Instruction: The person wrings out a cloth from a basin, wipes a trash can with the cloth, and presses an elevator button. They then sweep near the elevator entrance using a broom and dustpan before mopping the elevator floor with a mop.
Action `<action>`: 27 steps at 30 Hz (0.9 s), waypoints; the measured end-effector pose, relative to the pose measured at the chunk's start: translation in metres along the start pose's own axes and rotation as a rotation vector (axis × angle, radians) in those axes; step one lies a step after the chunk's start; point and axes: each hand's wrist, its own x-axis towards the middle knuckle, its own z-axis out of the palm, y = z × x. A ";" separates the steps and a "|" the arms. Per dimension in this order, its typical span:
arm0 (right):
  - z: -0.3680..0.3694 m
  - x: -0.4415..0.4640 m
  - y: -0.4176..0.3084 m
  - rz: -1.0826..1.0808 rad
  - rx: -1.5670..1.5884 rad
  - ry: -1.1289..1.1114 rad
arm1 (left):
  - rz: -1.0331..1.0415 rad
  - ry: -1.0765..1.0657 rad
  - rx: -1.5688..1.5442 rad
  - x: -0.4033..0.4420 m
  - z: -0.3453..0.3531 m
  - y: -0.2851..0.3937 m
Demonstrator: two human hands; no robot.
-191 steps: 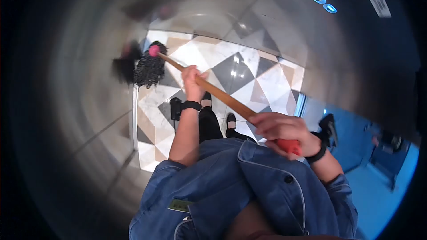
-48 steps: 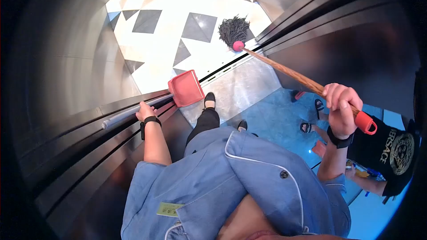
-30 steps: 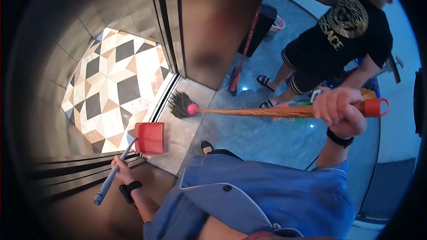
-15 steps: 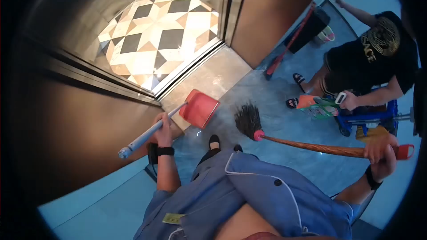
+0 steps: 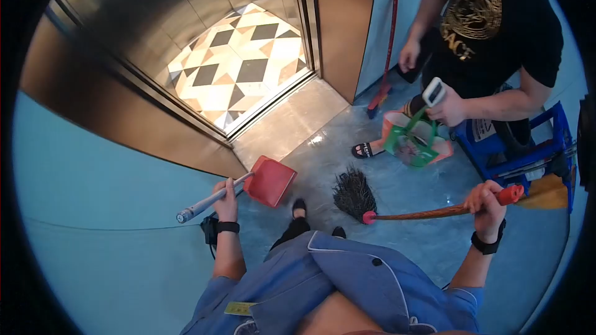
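My left hand [image 5: 226, 200] is wrapped round the grey handle of a dustpan, whose red pan [image 5: 270, 182] hangs low, left of my feet. My right hand [image 5: 487, 206] grips the wooden handle of a mop [image 5: 428, 214] near its red end cap. The mop's dark strands [image 5: 354, 195] and pink collar lie over the grey floor, right of my feet. Both hands are closed, wide apart, on either side of my blue jacket.
An open elevator with a patterned floor [image 5: 239, 62] is at the upper left. At the right a person in a black shirt [image 5: 496, 31] holds a green and orange bag [image 5: 415, 141]. A blue cart [image 5: 515, 149] stands beside them. A red broom [image 5: 388, 56] leans against the wall.
My view has turned and moved back from the elevator. Since the oldest frame, my left hand has left the mop handle and taken the dustpan. The person's bag now hangs lower and nearer.
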 end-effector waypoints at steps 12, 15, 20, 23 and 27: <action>-0.156 -0.104 0.009 -0.200 0.159 0.412 | -0.465 0.220 -0.149 -0.088 -0.019 -0.014; -0.169 -0.132 0.004 -0.211 0.139 0.595 | -0.572 0.231 -0.147 -0.105 -0.041 -0.061; -0.195 -0.154 0.010 -0.240 0.174 0.632 | -0.677 0.315 -0.168 -0.127 -0.074 -0.096; -0.195 -0.154 0.009 -0.259 0.164 0.676 | -0.805 0.295 -0.108 -0.135 -0.078 -0.074; -0.173 -0.154 -0.001 -0.272 0.175 0.682 | -0.863 0.251 -0.032 -0.140 -0.076 -0.086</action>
